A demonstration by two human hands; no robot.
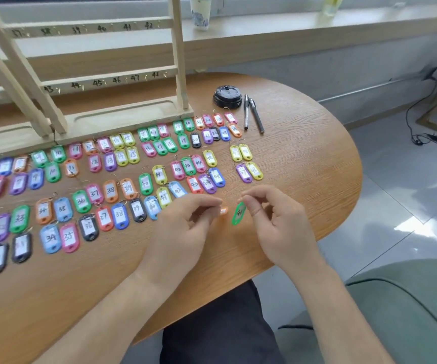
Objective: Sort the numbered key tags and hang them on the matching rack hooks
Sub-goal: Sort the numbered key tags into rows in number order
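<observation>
My right hand (272,219) pinches the top of a green key tag (239,213) marked 46, which hangs just above the wooden table (304,158). Close to its left, my left hand (186,227) pinches an orange key tag (223,211), mostly hidden behind the fingers. Several coloured numbered tags lie in ordered rows across the table, among them yellow 47 and 48 (241,152). The wooden rack (107,80) stands at the back left. Its rails carry numbers 37 to 42 and 43 to 48 with small hooks; no tag hangs on the visible hooks.
A black round lid (227,97) and two pens (253,114) lie right of the rack's base. A paper cup (200,11) stands on the window sill. The table's curved edge runs close to my right hand. A green chair (396,311) is at the lower right.
</observation>
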